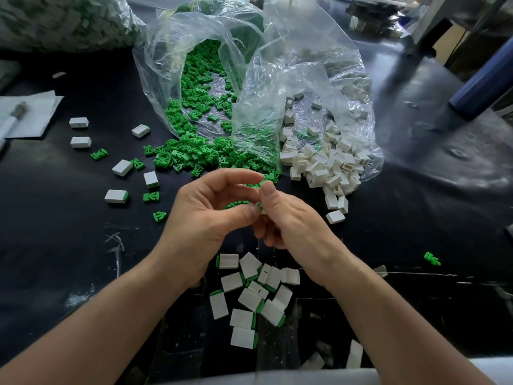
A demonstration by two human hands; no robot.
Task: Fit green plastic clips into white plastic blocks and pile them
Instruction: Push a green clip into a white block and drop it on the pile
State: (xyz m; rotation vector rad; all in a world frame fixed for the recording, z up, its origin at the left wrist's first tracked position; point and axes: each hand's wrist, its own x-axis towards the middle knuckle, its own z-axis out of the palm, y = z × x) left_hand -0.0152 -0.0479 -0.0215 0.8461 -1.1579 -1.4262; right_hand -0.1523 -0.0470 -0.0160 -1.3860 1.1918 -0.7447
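My left hand (211, 212) and my right hand (288, 218) meet above the table's middle, fingertips together. Between them I pinch a small white block with a green clip (260, 204), mostly hidden by the fingers. Loose green clips (194, 157) spill from a clear bag (200, 51) just beyond my hands. White blocks (327, 165) spill from a second clear bag (313, 68) to the right. A pile of fitted blocks (249, 295), white with green edges, lies below my wrists.
Several fitted blocks (118, 195) and stray clips (99, 154) are scattered at the left on the black table (55, 245). A paper sheet with a pen (27, 118) lies far left. One clip (432, 259) sits alone at the right. A blue post (483, 79) stands back right.
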